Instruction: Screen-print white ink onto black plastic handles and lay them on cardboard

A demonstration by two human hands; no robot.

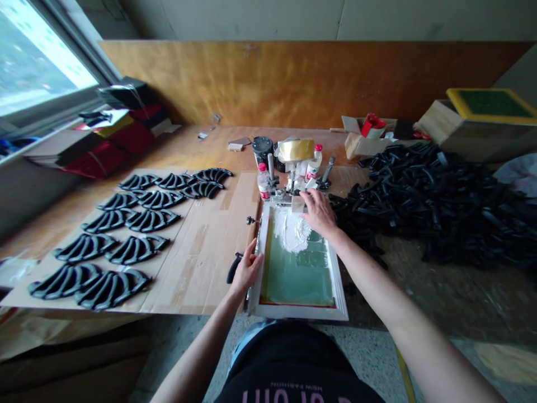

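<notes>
Black cloth with pink lettering (pixel 289 369) filled the bottom edge of the view, and both bare forearms reached forward from it. The left hand (pixel 247 268) lay on the left rail of the screen frame (pixel 302 311), its grip closed over that rail with the thumb on top. The frame lay flat at the near edge of the table (pixel 188 148), directly in front of the person, with its green mesh facing up. A smear of white ink (pixel 291 232) covered the far end of the mesh. The right hand (pixel 319 212) rested at that far end, fingers pointing left over a small pale piece (pixel 297 204) beside the ink. Whether its grip pinched that piece or only lay on it could not be told.

Just beyond the frame stood a clamp with small bottles (pixel 263 182) and a black jar (pixel 262 148). To the left, a cardboard sheet (pixel 201 252) carried rows of curved black parts (pixel 136 249). A loose heap of black parts (pixel 440 201) lay to the right, and a yellow-framed screen (pixel 493 103) sat on a box behind it.
</notes>
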